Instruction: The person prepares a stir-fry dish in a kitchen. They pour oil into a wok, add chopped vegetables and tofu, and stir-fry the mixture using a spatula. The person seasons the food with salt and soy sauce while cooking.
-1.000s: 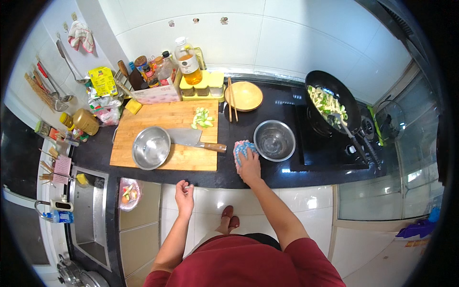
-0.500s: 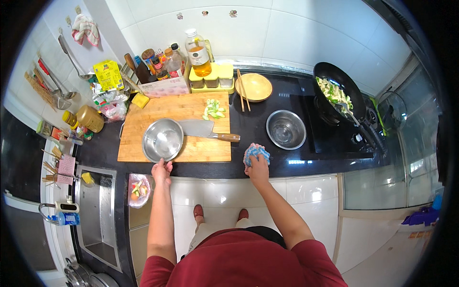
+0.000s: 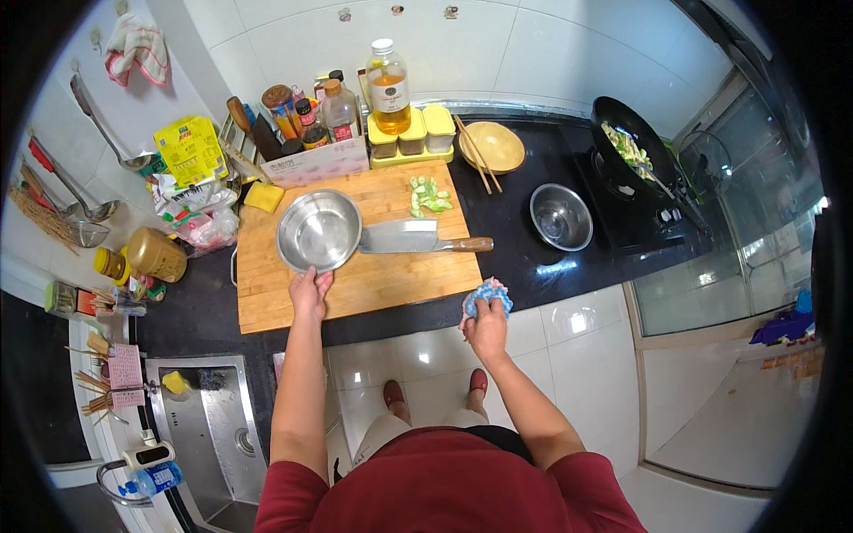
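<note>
Patterned cloth (image 3: 490,296), blue and pink, is bunched in the right hand (image 3: 487,330), right of the frame's centre, over the front edge of the black counter (image 3: 511,244); whether it touches the surface cannot be told. The right hand's fingers are closed around it. Just left of centre, the left hand (image 3: 309,293) pinches the near rim of a steel bowl (image 3: 318,231), which sits over the upper left part of the cutting board (image 3: 382,289); whether its base bears on the wood is unclear.

Beside the bowl lies a cleaver (image 3: 404,236), laid down, its handle reaching past the board's right edge. Chopping looks done: green slices (image 3: 428,197) sit in a small heap toward the board's upper right corner. They remain to be moved, as do bowl and cleaver, if the board is to be cleared.

Right of centre, a second steel bowl (image 3: 562,218) appears to hold no food. At upper right, the wok (image 3: 619,111) contains cut pale and green pieces, so cooking seems part done. How much of the counter has been wiped cannot be judged.
</note>
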